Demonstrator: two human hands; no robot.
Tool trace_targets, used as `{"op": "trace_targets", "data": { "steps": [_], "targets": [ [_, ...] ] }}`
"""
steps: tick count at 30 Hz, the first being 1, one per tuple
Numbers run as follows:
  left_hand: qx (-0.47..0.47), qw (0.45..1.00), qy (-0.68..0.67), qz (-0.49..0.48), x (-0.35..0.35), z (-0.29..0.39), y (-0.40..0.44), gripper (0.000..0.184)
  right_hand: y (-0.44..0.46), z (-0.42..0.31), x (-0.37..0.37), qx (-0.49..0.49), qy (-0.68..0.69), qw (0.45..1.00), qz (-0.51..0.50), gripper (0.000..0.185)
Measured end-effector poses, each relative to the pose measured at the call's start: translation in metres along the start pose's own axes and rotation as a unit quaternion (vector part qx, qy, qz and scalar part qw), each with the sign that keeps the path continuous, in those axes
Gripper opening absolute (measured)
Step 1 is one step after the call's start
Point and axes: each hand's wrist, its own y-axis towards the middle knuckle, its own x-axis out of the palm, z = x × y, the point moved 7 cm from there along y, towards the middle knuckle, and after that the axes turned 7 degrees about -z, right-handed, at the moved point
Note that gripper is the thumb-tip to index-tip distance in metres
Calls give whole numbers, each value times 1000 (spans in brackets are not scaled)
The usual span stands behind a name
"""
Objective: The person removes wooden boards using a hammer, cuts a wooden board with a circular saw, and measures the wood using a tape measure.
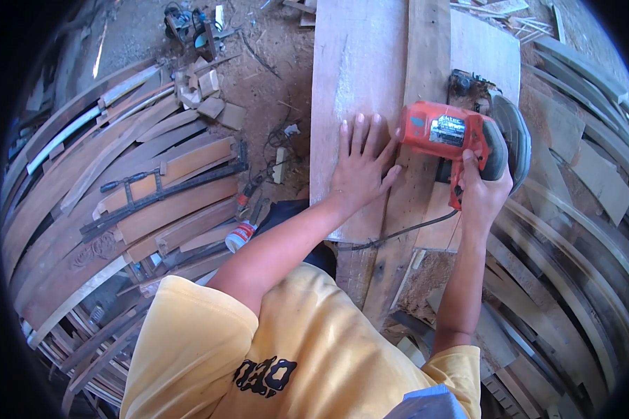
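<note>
A red circular saw (433, 129) rests over the boards, its dark motor and round blade guard toward the right. My right hand (483, 185) is wrapped round its rear handle. My left hand (362, 164) lies flat with fingers spread on a wide pale plywood board (356, 56), just left of the saw's motor housing. A narrow brown plank (428, 42) runs lengthwise between the wide board and another pale sheet (486, 49), partly under the saw. From the handle a dark power cord (405, 233) trails left across the boards. The blade itself is hidden.
Stacked wood planks (147, 146) fill the left side, with a black bar clamp (164, 199) on them. A white and red container (240, 236) lies near my left forearm. More long boards (580, 279) are piled at right. Another power tool (189, 24) sits on the ground upper left.
</note>
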Motion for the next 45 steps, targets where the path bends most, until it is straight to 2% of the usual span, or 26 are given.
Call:
{"op": "trace_targets", "data": {
  "steps": [6, 9, 15, 20, 21, 24, 33, 35, 41, 45],
  "targets": [
    [4, 1000, -29, 9, -1, -1, 0, 68, 14, -5, 2, -32, -30, 999, 2, 39],
    [1, 1000, -28, 0, -2, 0, 1, 70, 21, 2, 4, 20, -4, 1000, -9, 39],
    [0, 999, -35, -16, -2, 0, 2, 71, 36, -3, 5, -18, -28, 999, -1, 43],
    [-10, 999, -26, -30, 3, 2, 1, 71, 45, -10, 9, -49, 13, 999, -3, 43],
    [1, 999, -28, -30, 5, 4, 2, 71, 49, -13, 8, -83, -23, 996, 2, 42],
    [-10, 999, 4, -33, 8, 2, 2, 71, 52, -8, 6, -28, -17, 999, 0, 41],
    [-12, 1000, 5, -17, 8, 0, 1, 70, 70, -12, 12, 8, -2, 1000, -12, 41],
    [-10, 1000, 3, -25, 9, 0, 1, 70, 77, -18, 10, -122, -62, 990, 18, 42],
    [-10, 1000, 0, -11, 10, -1, 1, 68, 87, -17, 17, -13, 35, 999, -13, 44],
    [-9, 1000, -2, -3, 10, -2, 1, 68, 96, -28, 19, -49, 6, 999, -1, 45]
  ]
}}
